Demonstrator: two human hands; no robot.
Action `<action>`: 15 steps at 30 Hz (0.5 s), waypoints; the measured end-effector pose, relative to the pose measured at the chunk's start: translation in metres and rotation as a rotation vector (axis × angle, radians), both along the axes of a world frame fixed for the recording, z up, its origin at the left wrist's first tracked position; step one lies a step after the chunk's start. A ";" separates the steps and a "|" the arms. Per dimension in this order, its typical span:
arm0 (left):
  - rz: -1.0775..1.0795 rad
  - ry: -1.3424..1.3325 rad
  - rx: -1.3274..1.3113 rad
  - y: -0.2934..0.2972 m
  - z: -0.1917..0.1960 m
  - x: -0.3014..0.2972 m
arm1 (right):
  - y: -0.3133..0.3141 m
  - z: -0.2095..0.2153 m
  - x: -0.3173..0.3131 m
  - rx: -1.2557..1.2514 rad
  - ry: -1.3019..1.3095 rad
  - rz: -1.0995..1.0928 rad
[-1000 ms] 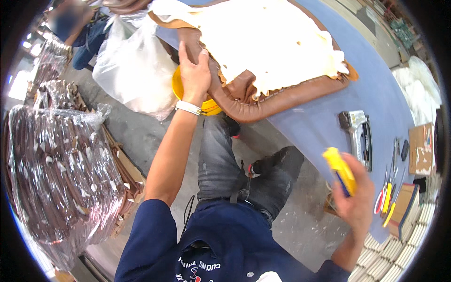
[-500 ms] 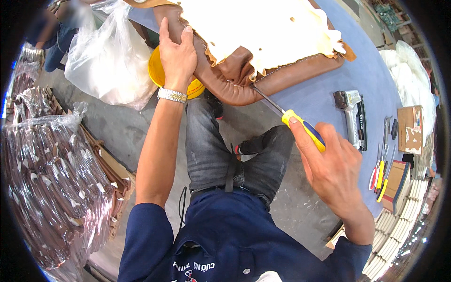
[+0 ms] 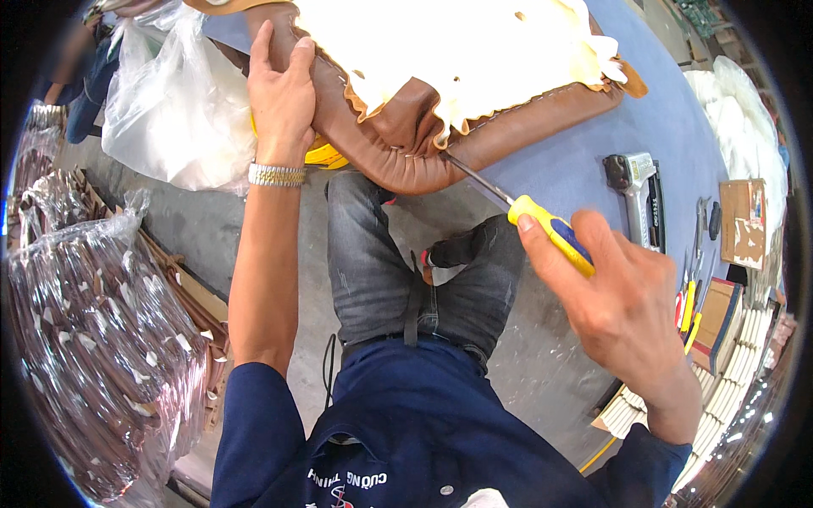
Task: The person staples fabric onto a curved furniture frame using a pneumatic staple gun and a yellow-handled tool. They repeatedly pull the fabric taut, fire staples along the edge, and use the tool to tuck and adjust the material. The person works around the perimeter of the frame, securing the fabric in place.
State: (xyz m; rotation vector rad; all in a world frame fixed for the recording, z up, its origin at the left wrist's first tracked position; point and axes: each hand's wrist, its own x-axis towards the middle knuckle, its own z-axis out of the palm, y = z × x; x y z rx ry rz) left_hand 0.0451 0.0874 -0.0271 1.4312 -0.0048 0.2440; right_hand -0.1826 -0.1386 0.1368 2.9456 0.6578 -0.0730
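A brown leather seat cushion lies upside down on the blue table, its pale yellow foam underside facing up. My left hand presses flat on the cushion's left edge, a metal watch band on the wrist. My right hand grips a screwdriver with a yellow and blue handle. Its metal tip touches the leather at the cushion's near corner, where the cover folds over the foam.
A silver staple gun lies on the table to the right, with small hand tools and a cardboard box beyond. A clear plastic bag hangs at left. Wrapped brown bundles stand on the floor at left.
My right hand has brought the screwdriver from low at the right up to the cushion's near corner. My left hand has stayed pressed on the cushion's left edge.
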 end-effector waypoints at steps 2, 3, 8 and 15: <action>-0.001 -0.008 0.004 0.000 -0.003 -0.001 | -0.005 -0.006 0.001 -0.035 -0.044 0.060; -0.008 -0.009 0.003 0.001 -0.006 -0.002 | -0.006 -0.010 0.000 -0.030 -0.072 0.063; 0.013 -0.052 0.016 0.001 -0.019 -0.001 | -0.009 -0.057 -0.018 0.269 -0.067 -0.116; -0.029 -0.051 0.089 0.007 -0.015 0.010 | -0.002 -0.054 -0.013 0.339 -0.075 -0.239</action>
